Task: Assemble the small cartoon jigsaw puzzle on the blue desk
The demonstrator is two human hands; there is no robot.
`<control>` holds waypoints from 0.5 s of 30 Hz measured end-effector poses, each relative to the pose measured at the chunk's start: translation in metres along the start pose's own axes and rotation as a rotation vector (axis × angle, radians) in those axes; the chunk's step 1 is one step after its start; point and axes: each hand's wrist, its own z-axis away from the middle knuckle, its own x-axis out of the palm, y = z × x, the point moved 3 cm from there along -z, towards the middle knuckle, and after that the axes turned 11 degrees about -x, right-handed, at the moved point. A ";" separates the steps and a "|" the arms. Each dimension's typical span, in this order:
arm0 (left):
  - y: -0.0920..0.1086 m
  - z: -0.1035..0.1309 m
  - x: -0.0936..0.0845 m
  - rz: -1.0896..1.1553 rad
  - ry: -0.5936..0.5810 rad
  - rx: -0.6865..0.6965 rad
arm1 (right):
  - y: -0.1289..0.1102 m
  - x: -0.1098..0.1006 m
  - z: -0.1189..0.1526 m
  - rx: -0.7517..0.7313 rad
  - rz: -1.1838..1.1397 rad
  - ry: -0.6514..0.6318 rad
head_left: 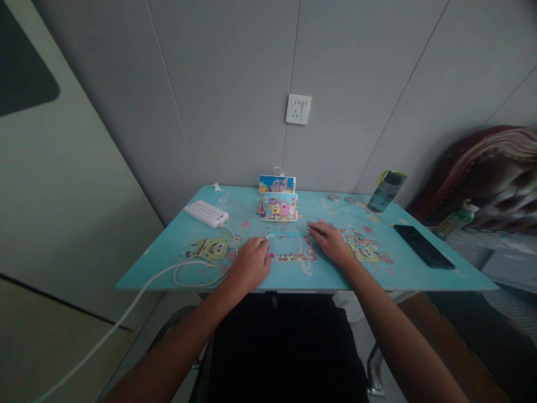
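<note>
Both hands are lying flat on the table (pixel 398 268), left hand (pixel 250 264) and right hand (pixel 331 240) bracketing the half-built puzzle frame (pixel 291 247), grips open and empty, steadying its edges.

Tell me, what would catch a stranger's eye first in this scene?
Probably the bright blue table against the grey wall, with the left hand and right hand resting at either side of a half-built cartoon puzzle. Behind it a colourful picture card stands upright, and a white power bank lies far left.

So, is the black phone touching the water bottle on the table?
Apart. The head view shows bare blue table between the black phone and the water bottle.
</note>
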 end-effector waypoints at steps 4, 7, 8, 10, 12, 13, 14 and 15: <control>-0.001 0.000 0.001 -0.045 -0.010 0.002 | -0.006 0.000 0.000 -0.034 -0.092 -0.026; -0.002 -0.001 0.001 -0.065 -0.018 0.006 | -0.010 -0.001 0.000 -0.038 -0.150 -0.032; -0.002 -0.001 0.002 -0.069 -0.021 0.008 | -0.010 -0.001 0.000 -0.036 -0.169 -0.033; -0.002 -0.002 0.001 -0.074 -0.028 0.011 | -0.012 -0.001 0.001 -0.025 -0.205 -0.035; -0.001 -0.002 0.000 -0.076 -0.031 0.013 | -0.013 -0.001 0.001 -0.004 -0.237 -0.033; -0.001 -0.002 0.000 -0.077 -0.031 0.013 | -0.013 -0.001 0.002 0.009 -0.250 -0.027; 0.000 -0.002 0.000 -0.077 -0.031 0.014 | -0.013 -0.001 0.002 0.022 -0.262 -0.020; 0.000 -0.002 -0.001 -0.077 -0.031 0.014 | -0.014 -0.001 0.002 0.034 -0.271 -0.011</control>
